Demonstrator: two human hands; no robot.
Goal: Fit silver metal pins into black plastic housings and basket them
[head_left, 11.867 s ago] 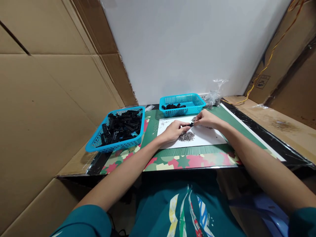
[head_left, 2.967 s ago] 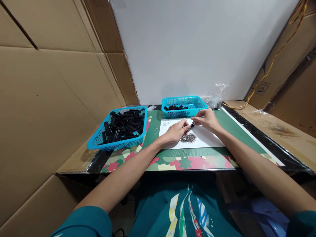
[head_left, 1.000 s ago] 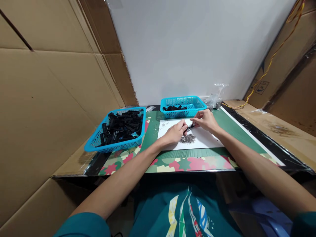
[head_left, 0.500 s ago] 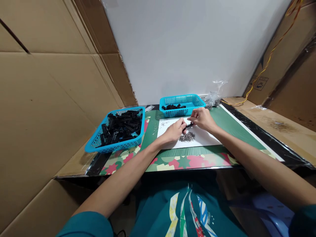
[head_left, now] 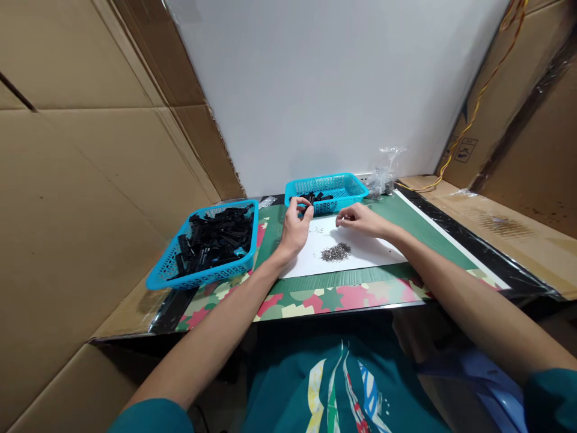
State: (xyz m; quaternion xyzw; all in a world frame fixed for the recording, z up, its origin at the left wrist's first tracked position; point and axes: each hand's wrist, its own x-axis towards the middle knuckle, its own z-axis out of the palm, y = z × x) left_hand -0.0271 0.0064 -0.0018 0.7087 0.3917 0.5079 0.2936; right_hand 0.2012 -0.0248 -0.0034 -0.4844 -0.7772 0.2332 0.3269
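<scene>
My left hand (head_left: 295,228) is at the near left corner of the smaller blue basket (head_left: 347,203). Its thumb and fingers are closed on a black plastic part, mostly hidden by the fingers. Several black plastic parts (head_left: 321,197) lie in that basket's left half. Over the white sheet (head_left: 360,255), my right hand (head_left: 360,219) has its fingers curled together; whatever they may hold is hidden. Below the hands, a pile of small metal pieces (head_left: 336,252) rests on the sheet, with a few tiny pieces (head_left: 318,230) scattered farther back.
On the left stands a larger blue basket (head_left: 157,273) heaped with black plastic parts (head_left: 216,237). Clear plastic bags (head_left: 382,179) sit at the back right. Cardboard walls (head_left: 90,180) and a white panel (head_left: 342,84) enclose the table; a yellow cord (head_left: 469,123) hangs at right.
My hands have come apart. The left moved left and away from me to the smaller basket, taking the black plastic part; the right stays over the sheet. The view has shifted slightly.
</scene>
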